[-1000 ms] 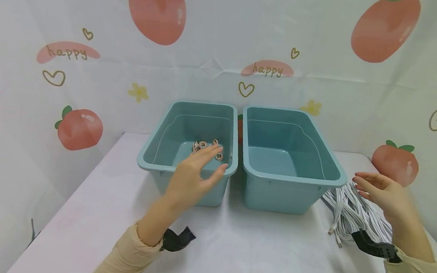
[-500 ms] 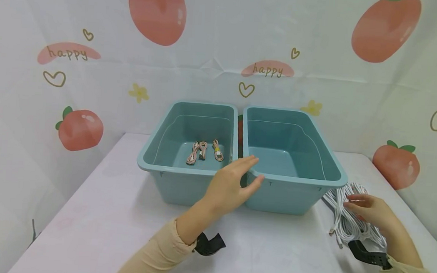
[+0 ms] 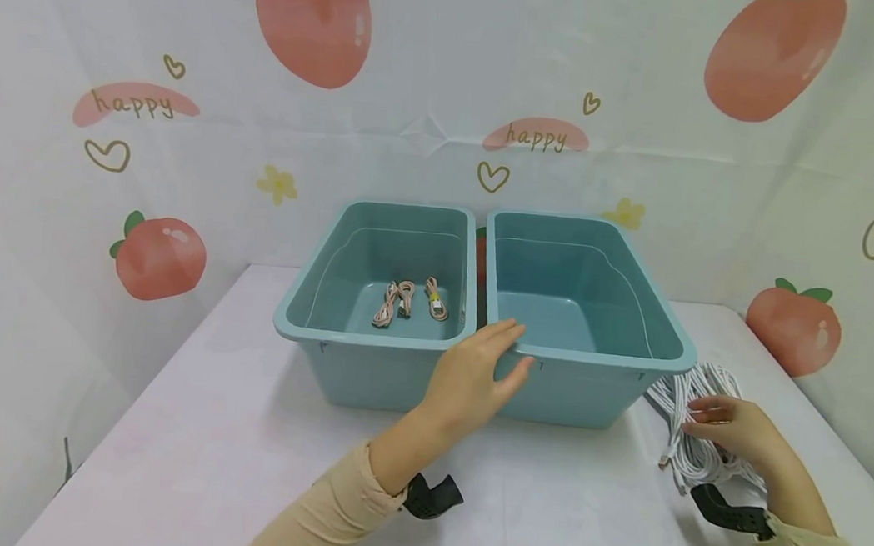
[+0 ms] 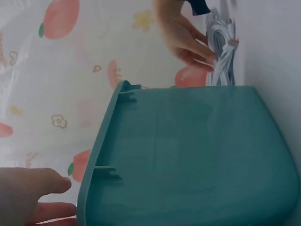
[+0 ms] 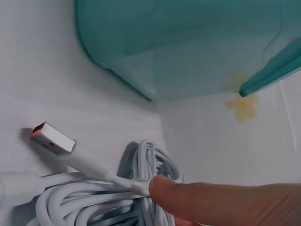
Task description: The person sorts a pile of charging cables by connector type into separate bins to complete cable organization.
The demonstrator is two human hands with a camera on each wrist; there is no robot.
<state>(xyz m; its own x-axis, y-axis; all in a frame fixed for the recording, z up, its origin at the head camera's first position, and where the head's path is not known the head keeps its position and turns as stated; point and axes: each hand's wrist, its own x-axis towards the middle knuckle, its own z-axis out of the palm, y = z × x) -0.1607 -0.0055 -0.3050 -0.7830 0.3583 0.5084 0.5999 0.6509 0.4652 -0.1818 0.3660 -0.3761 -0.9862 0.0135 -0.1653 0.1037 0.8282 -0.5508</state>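
Observation:
My left hand [image 3: 475, 380] is at the front of the right teal bin [image 3: 587, 391], near its front left corner, fingers loosely extended and thumb apart. In the left wrist view, its fingertips [image 4: 56, 207] are by the bin rim; I cannot tell whether they touch it. My right hand [image 3: 735, 429] is at the heap of coiled white USB cables [image 3: 688, 405] beside that bin. Its thumb [image 5: 174, 190] lies against a white USB cable [image 5: 113, 176], the other fingers on the far side, mostly hidden. The cable's metal plug [image 5: 54, 139] points away from the hand.
The left teal bin [image 3: 305, 334] stands beside the right one, a narrow gap between them. Inside it lie three small bundled pink cables [image 3: 435, 298]. The right bin's visible floor [image 3: 543, 317] is bare. Behind hangs a fruit-printed cloth [image 3: 403, 95].
My left hand has moved right from over the left bin to the front of the right bin. My right hand has lowered onto the white cables.

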